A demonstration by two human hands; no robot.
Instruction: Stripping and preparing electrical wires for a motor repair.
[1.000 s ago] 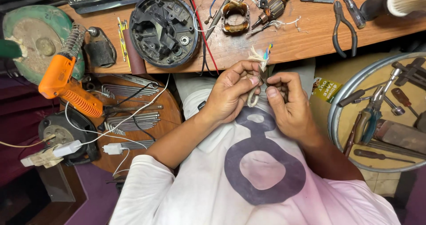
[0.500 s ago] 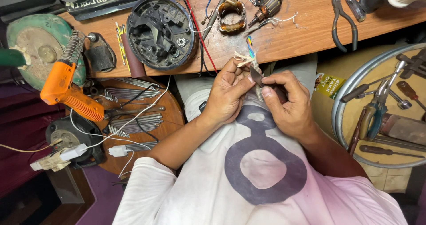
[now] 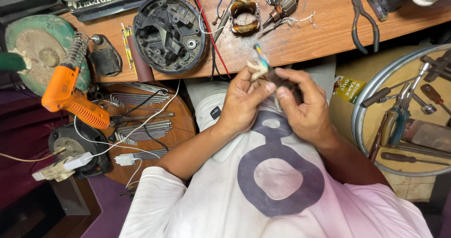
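Left hand (image 3: 242, 102) and right hand (image 3: 300, 106) meet over the lap, fingers of both pinched together on one small dark part (image 3: 277, 82) with a bundle of coloured wires (image 3: 260, 62) sticking up from it (what the part is cannot be told). Just beyond, the wooden bench (image 3: 300, 41): round black housing (image 3: 170, 34) at left, copper-wound stator (image 3: 244, 16) centre, pliers (image 3: 364, 19) right. Orange hot-glue gun (image 3: 70, 95) hangs far left, well apart
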